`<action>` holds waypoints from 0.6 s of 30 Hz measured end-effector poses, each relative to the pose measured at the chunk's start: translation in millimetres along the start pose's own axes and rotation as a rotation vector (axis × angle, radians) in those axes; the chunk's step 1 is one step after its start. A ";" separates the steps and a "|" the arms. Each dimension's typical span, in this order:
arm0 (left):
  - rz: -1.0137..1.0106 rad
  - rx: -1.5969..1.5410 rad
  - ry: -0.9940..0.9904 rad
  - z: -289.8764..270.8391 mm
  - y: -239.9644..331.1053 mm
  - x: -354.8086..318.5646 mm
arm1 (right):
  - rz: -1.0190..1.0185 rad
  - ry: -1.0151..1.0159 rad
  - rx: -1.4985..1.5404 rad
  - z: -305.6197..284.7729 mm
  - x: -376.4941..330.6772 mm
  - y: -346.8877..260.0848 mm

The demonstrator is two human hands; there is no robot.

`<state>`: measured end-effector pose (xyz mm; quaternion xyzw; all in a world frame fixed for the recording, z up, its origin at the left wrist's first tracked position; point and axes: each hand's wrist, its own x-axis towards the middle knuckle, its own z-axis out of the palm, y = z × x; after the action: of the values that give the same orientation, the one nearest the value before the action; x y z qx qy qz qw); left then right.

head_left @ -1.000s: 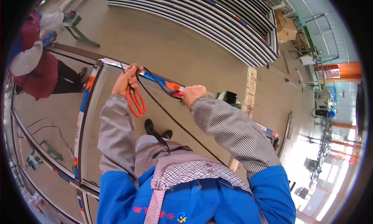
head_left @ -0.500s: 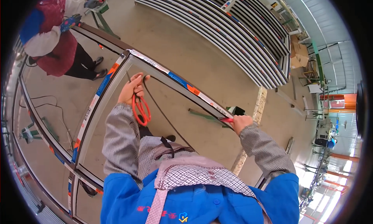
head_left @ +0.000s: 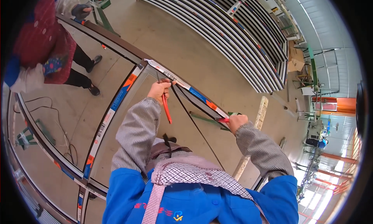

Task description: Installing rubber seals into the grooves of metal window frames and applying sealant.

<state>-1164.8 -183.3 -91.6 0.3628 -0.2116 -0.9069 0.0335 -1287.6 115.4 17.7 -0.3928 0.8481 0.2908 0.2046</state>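
Note:
My left hand [head_left: 158, 92] is closed at the far corner of a large dark window frame [head_left: 130, 49]. Red-handled scissors [head_left: 167, 110] hang from it, their handles edge-on. Its fingers also pinch a thin black strip [head_left: 196, 126], probably a rubber seal, which runs from the frame's far bar down toward my right side. My right hand [head_left: 238, 123] is closed around a red-handled tool [head_left: 222, 120] lying against the far bar. The working end of that tool cannot be made out. Printed tape in blue, orange and white covers parts of the bars.
At left a co-worker in a dark red vest [head_left: 37, 33] stands beside the frame, a gloved hand near its far bar. Stacked frames [head_left: 217, 33] lie beyond. A speckled board [head_left: 261, 113] stands at right; green stands [head_left: 101, 14] and a black cable [head_left: 58, 117] are nearby.
My left hand has moved right and slightly up, and the scissors have turned edge-on. The black strip looks straighter. My right hand has barely shifted. The co-worker has moved closer, arm lowered.

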 end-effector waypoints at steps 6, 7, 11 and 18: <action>-0.026 0.023 0.080 0.0 -2.9 5.8 | -0.090 0.218 0.102 -93.4 85.2 -112.5; -0.097 0.013 0.114 -9.4 -11.4 10.4 | -0.066 0.181 0.045 -103.0 96.9 -125.5; -0.250 0.027 -0.162 -6.7 -25.3 -51.0 | -0.021 0.072 0.000 -105.6 106.4 -127.2; -0.119 0.380 -0.570 43.2 47.3 -157.1 | -0.047 0.101 0.047 -108.3 101.0 -125.4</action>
<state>-1082.8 -177.0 56.8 0.1064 -0.3560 -0.9166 -0.1478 -1263.4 -76.2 -1.2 -0.4219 0.8545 0.2456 0.1778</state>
